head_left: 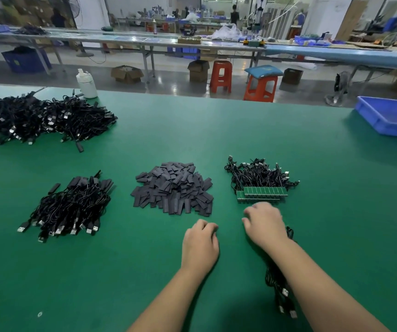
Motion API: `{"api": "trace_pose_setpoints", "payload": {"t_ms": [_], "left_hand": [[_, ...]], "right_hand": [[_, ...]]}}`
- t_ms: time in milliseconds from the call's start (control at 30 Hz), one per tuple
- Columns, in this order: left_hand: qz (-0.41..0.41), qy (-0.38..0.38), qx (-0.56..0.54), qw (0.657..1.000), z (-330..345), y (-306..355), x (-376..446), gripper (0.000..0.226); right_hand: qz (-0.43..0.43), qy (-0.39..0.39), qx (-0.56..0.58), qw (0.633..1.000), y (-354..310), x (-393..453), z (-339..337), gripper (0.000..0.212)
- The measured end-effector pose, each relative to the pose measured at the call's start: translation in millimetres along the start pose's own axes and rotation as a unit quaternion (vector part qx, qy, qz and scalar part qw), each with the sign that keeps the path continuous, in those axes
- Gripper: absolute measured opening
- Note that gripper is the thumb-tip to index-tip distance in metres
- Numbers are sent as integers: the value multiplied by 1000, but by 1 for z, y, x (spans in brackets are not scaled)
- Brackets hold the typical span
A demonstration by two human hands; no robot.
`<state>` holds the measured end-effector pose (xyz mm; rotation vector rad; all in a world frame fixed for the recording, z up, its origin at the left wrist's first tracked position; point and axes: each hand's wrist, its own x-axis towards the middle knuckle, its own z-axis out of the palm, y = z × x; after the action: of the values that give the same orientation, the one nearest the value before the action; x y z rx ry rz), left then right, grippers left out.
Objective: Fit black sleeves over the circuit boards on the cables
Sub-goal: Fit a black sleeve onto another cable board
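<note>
On the green desk, sleeved cables lay left, black sleeves centre, unsleeved boards right; left hand and right hand rested near, fingers curled, contents undeterminable; step judged between units, next move apparently picking a sleeve.

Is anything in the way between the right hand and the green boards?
Nothing visible. The right hand rests on the bare green table mat, just in front of the row of green circuit boards on black cables. Only open mat lies between them. The pile of flat black sleeves sits off to the left, beyond the left hand.
</note>
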<state>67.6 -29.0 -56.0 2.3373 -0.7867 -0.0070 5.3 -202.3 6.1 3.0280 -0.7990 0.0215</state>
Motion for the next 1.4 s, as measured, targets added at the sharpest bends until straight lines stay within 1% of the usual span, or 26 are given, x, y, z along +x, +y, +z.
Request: {"api": "trace_pose_setpoints", "payload": {"t_ms": [33,67,100,133,200,233,300,367,433,467,533,600,633,700,767,867,1067,1200,1333,1400], "left_hand": [[-7,1,-7,1000,1,-2,0,26],[-17,1,-18,1000,0,-3,1,26],[-24,2,-26,999,0,-4,2,26],[-23,2,-26,999,0,-5,2,26],[-16,-2,-15,1000,2,-5,2,26],[-11,-4,-11,1000,2,-4,2,26],[4,-14,-4,1000,1,-3,1,27],[14,-56,-2,998,-1,-4,4,37],[0,-105,-28,994,-3,-4,8,49],[-10,-120,-42,992,-3,-4,10,49],[-26,-128,-53,990,-4,-3,12,43],[-42,-121,-50,991,-7,-1,13,34],[-50,-119,-53,990,-8,1,14,35],[-73,-117,-82,987,-11,2,14,45],[-88,-118,-113,983,-13,2,14,48],[-82,-117,-128,981,-16,5,13,51],[-116,-85,-175,974,-14,5,10,49],[-128,-92,-169,973,-14,7,9,45],[-137,-89,-157,974,-12,5,9,33],[-132,-84,-151,976,-11,5,9,33]], "right_hand": [[44,13,-30,999,11,2,-4,41],[90,-1,-44,995,22,4,-8,47],[130,-34,-43,990,31,5,-11,52],[161,-82,-15,983,40,7,-16,56],[194,-173,99,960,52,10,-25,56],[197,-195,153,949,55,10,-29,52],[179,-206,227,935,55,9,-34,40],[161,-212,286,920,43,5,-34,29],[150,-200,329,911,25,0,-28,27],[142,-185,343,910,16,-2,-25,29],[131,-154,382,902,-4,-4,-20,30],[134,-150,432,879,-21,-5,-17,25],[133,-156,448,870,-27,-5,-17,23],[127,-162,463,862,-33,-5,-16,20],[113,-155,457,868,-34,-5,-16,17],[85,-146,413,895,-32,-4,-16,15],[81,-128,386,910,-34,-2,-11,17],[96,-126,345,925,-38,1,-11,13],[111,-117,289,944,-44,2,-10,13],[118,-110,278,947,-46,1,-9,12]]}}
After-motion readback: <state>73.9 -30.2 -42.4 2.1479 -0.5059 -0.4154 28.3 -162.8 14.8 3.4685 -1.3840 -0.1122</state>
